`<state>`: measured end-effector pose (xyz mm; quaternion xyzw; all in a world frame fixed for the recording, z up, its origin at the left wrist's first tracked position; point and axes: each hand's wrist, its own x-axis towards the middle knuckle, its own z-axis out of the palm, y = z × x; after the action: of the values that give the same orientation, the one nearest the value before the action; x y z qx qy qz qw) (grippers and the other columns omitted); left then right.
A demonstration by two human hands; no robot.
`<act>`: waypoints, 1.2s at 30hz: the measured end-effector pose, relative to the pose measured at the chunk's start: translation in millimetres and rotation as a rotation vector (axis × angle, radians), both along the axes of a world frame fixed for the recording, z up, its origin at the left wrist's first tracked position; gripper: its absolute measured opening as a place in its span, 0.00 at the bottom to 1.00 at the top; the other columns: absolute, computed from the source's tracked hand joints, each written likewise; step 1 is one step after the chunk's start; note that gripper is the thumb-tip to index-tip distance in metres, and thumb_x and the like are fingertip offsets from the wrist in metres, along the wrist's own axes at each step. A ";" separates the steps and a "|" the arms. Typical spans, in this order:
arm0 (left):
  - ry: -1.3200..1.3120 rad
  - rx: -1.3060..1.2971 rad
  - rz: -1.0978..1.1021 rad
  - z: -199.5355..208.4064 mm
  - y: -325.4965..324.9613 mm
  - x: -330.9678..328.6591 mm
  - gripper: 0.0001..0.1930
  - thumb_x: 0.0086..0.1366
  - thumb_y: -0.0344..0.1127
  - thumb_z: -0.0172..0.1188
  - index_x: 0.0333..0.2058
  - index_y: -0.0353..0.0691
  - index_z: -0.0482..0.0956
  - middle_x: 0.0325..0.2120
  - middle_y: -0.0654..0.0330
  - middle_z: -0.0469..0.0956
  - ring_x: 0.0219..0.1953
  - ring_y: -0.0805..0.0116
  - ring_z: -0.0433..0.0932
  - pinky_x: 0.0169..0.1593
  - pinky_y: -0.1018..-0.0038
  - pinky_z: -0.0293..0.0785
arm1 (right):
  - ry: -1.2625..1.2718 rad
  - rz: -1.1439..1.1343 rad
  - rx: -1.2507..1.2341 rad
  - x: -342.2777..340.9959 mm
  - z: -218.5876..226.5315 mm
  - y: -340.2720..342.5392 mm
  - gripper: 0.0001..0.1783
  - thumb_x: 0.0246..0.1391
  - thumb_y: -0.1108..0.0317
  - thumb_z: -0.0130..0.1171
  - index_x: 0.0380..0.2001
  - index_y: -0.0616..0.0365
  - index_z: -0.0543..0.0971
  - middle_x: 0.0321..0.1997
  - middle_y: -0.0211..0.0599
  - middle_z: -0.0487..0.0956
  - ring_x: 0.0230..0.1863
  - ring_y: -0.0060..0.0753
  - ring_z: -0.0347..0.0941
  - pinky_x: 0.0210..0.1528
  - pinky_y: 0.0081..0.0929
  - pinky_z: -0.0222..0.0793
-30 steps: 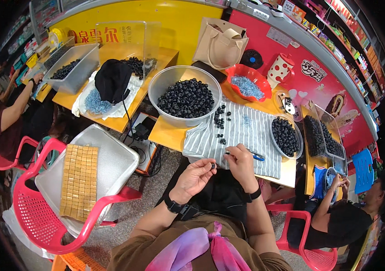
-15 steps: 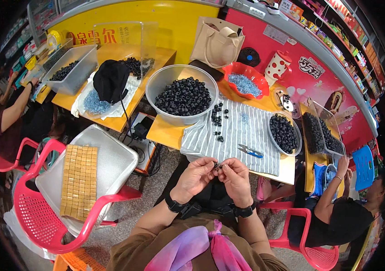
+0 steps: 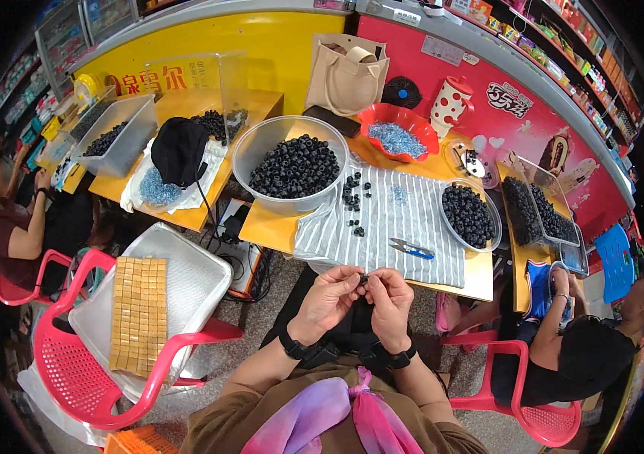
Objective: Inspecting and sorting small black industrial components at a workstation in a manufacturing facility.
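Pinching a small black bead (image 3: 364, 279) between the closed thumb-and-forefinger tips of left hand (image 3: 327, 303) and right hand (image 3: 391, 304); likely light, hard and slippery, best gripped by opposite sides.

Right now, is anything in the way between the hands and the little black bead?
Nothing that I can see: the left hand and right hand meet at the black bead. The snips lie farther off, on the cloth.

Hands (image 3: 391, 306) before cloth (image 3: 428, 204), tub (image 3: 284, 203) left, bowl (image 3: 495, 236) right
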<state>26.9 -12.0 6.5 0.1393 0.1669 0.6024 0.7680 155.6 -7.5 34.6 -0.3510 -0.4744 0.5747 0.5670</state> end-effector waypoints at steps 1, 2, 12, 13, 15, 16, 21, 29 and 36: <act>-0.011 -0.001 -0.006 -1.8 0.4 -0.1 0.08 0.63 0.27 0.56 0.40 0.33 0.78 0.30 0.59 0.78 0.31 0.72 0.77 0.37 0.80 0.74 | -0.013 -0.015 0.021 -0.4 0.1 -0.5 0.04 0.58 0.74 0.53 0.35 0.63 0.75 0.27 0.27 0.75 0.26 0.13 0.67 0.28 0.11 0.61; -0.022 -0.001 -0.012 -2.8 0.5 -0.3 0.08 0.63 0.27 0.57 0.40 0.33 0.78 0.30 0.59 0.78 0.31 0.72 0.77 0.37 0.80 0.75 | -0.026 -0.030 0.041 -0.9 0.3 -1.1 0.03 0.58 0.75 0.53 0.35 0.63 0.75 0.27 0.27 0.75 0.26 0.12 0.67 0.28 0.11 0.61; -0.051 0.004 0.002 0.1 -2.1 -4.0 0.08 0.63 0.26 0.57 0.40 0.33 0.78 0.30 0.60 0.79 0.30 0.73 0.77 0.37 0.81 0.75 | -0.147 -0.088 0.150 -7.0 -1.3 -2.3 0.01 0.57 0.76 0.55 0.32 0.62 0.75 0.26 0.25 0.74 0.25 0.12 0.65 0.27 0.11 0.60; -0.041 -0.001 0.012 -0.3 -1.9 -3.5 0.08 0.63 0.26 0.57 0.40 0.33 0.78 0.29 0.60 0.79 0.30 0.73 0.77 0.37 0.80 0.75 | -0.132 -0.085 0.157 -8.0 0.4 -2.8 0.01 0.57 0.76 0.55 0.31 0.63 0.75 0.26 0.26 0.73 0.25 0.12 0.65 0.27 0.11 0.60; -0.031 -0.005 0.024 -0.5 -1.9 -3.4 0.08 0.62 0.26 0.57 0.40 0.33 0.78 0.29 0.60 0.79 0.30 0.73 0.76 0.37 0.80 0.75 | -0.119 -0.082 0.163 -9.4 1.7 -3.1 0.01 0.57 0.77 0.55 0.30 0.63 0.75 0.26 0.26 0.73 0.25 0.12 0.65 0.26 0.11 0.60; -0.022 0.009 0.028 -0.4 -2.2 -3.6 0.07 0.62 0.26 0.58 0.40 0.34 0.78 0.29 0.60 0.79 0.30 0.74 0.76 0.36 0.81 0.75 | -0.135 -0.093 0.178 -9.8 1.8 -3.1 0.02 0.56 0.77 0.55 0.30 0.63 0.74 0.25 0.26 0.73 0.25 0.12 0.65 0.26 0.11 0.59; 0.025 0.026 0.071 2.8 -3.9 0.1 0.07 0.61 0.25 0.59 0.39 0.34 0.78 0.28 0.61 0.79 0.29 0.75 0.76 0.35 0.81 0.74 | -0.141 -0.129 0.211 -12.7 1.0 -4.1 0.03 0.56 0.77 0.55 0.29 0.63 0.74 0.25 0.27 0.72 0.24 0.13 0.65 0.26 0.11 0.59; 0.020 0.139 0.053 -7.6 -1.5 -5.3 0.10 0.62 0.25 0.58 0.42 0.34 0.77 0.32 0.60 0.80 0.33 0.76 0.78 0.36 0.83 0.75 | 0.185 0.021 0.024 -10.9 -5.9 -1.9 0.02 0.54 0.80 0.56 0.30 0.63 0.76 0.34 0.31 0.74 0.32 0.18 0.69 0.35 0.16 0.64; 0.029 0.133 0.068 17.7 -2.4 -5.2 0.19 0.62 0.24 0.57 0.52 0.34 0.69 0.37 0.61 0.79 0.35 0.76 0.78 0.38 0.84 0.75 | 0.039 0.116 0.045 -10.9 4.2 -3.3 0.13 0.55 0.79 0.51 0.44 0.62 0.78 0.56 0.40 0.69 0.49 0.26 0.69 0.48 0.21 0.66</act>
<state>21.7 -14.4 24.2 0.1928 0.1421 0.6358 0.7338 144.8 -10.9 38.9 -0.2989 -0.4956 0.6025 0.5496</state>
